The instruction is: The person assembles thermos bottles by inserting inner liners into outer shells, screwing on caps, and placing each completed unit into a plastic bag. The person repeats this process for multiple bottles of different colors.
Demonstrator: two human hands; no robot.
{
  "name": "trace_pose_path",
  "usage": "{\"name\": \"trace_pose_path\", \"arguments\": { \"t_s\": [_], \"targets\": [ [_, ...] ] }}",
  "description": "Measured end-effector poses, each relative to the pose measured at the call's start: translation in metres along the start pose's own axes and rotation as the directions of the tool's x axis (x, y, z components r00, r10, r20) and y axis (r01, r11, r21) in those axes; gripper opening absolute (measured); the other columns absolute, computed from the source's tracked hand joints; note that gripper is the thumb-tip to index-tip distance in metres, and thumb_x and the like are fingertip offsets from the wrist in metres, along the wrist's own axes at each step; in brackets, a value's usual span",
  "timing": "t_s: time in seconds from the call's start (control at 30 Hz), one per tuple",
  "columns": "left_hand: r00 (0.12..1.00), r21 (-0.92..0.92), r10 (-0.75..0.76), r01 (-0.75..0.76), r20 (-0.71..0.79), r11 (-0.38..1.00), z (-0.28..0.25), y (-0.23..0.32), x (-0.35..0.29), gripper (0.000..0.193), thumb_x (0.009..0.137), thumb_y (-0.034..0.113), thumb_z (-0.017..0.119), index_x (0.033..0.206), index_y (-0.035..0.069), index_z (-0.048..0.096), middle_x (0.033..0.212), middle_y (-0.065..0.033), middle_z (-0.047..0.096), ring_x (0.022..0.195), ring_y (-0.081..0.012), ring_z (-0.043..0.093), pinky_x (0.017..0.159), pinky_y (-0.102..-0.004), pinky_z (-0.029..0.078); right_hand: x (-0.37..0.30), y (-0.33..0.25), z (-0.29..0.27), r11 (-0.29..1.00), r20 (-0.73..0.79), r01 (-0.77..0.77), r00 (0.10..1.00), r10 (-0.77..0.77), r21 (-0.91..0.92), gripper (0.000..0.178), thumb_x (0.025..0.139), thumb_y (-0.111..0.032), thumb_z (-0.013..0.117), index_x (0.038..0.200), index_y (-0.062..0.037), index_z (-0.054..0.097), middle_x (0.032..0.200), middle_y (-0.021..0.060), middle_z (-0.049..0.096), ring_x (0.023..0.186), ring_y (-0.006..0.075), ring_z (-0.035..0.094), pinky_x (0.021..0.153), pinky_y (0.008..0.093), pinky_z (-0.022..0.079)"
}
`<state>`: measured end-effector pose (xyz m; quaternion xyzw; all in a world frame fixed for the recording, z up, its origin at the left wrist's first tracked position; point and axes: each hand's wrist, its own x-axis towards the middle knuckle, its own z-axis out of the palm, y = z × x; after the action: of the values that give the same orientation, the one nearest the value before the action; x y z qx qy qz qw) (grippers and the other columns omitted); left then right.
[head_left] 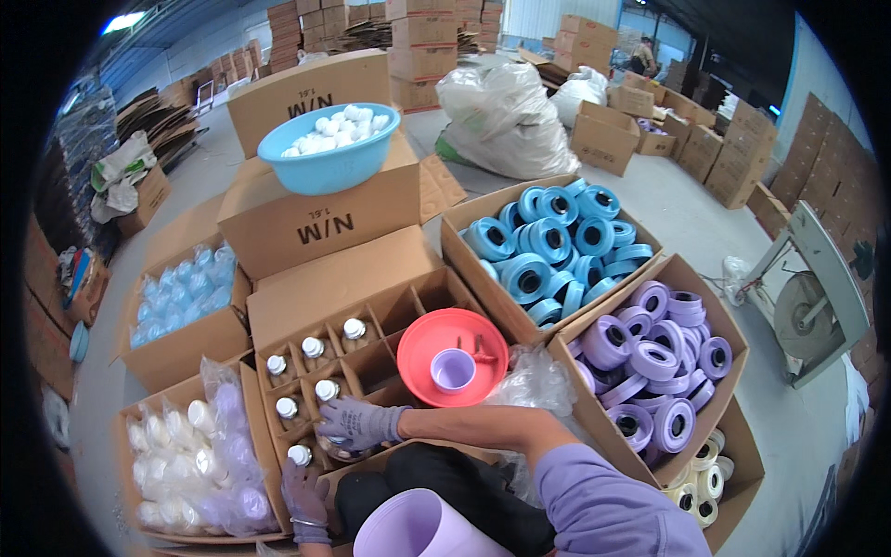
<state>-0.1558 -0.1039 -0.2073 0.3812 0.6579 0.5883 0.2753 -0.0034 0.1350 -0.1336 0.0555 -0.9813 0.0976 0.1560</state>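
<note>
A divided carton (380, 371) stands in front of me, with several white-capped bottles (313, 347) upright in its left compartments. My right hand (360, 422), in a grey-purple glove, reaches over the near compartments beside a bottle cap. Its fingers curl downward around something largely hidden beneath them. At the carton's near left corner is my left hand (304, 499), also gloved, its fingers apart just below another white bottle cap (299, 455). A red round tray (418, 345) rests on the right compartments, bearing a purple cup (453, 369) and small dark pieces.
A purple tub (418, 527) sits close to me. Around the carton stand boxes of blue rings (548, 239), purple rings (664, 357), cream rings (710, 483), bagged white pieces (172, 446) and blue wrapped pieces (186, 288). A blue basin (329, 167) of white caps is behind.
</note>
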Motion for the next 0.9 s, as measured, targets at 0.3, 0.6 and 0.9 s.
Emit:
{"name": "trace_pose_path", "arguments": {
  "t_s": [0.3,0.6,0.9],
  "targets": [
    [0.961,-0.580,-0.108,0.240,0.253,0.778,0.058,0.159,0.035,0.083,0.096,0.071,0.034,0.144,0.003,0.038,0.142,-0.0144,0.047,0.127,-0.0299,0.049,0.108,-0.0497,0.042,-0.042,-0.070,-0.182,1.000,-0.661,-0.003,0.750,-0.006,-0.013,0.058,0.080,-0.033,0.069,0.128,-0.0040,0.052,0.106,0.0168,0.053,0.089,0.0342,0.054,0.079,0.0445,0.041],
    [0.967,-0.659,-0.001,0.174,0.254,0.732,0.050,0.216,0.059,0.062,0.094,0.055,0.054,0.132,0.005,0.053,0.122,-0.0096,0.061,0.104,-0.0223,0.062,0.091,-0.0384,0.053,-0.110,-0.101,-0.200,0.891,-0.371,0.294,0.915,-0.159,0.345,0.046,0.091,-0.023,0.063,0.132,-0.0055,0.053,0.129,0.0171,0.051,0.117,0.0324,0.052,0.100,0.0434,0.043],
    [0.924,0.245,-0.005,-0.096,0.383,0.965,0.100,0.245,-0.052,0.072,0.077,0.038,0.066,0.135,-0.002,0.049,0.124,-0.0143,0.059,0.114,-0.0253,0.059,0.100,-0.0374,0.047,-0.250,-0.203,-0.112,0.731,-0.459,0.007,0.783,0.421,0.683,0.053,0.097,-0.028,0.060,0.140,-0.0005,0.044,0.142,0.0187,0.044,0.136,0.0346,0.039,0.115,0.0438,0.030]
  ]
}}
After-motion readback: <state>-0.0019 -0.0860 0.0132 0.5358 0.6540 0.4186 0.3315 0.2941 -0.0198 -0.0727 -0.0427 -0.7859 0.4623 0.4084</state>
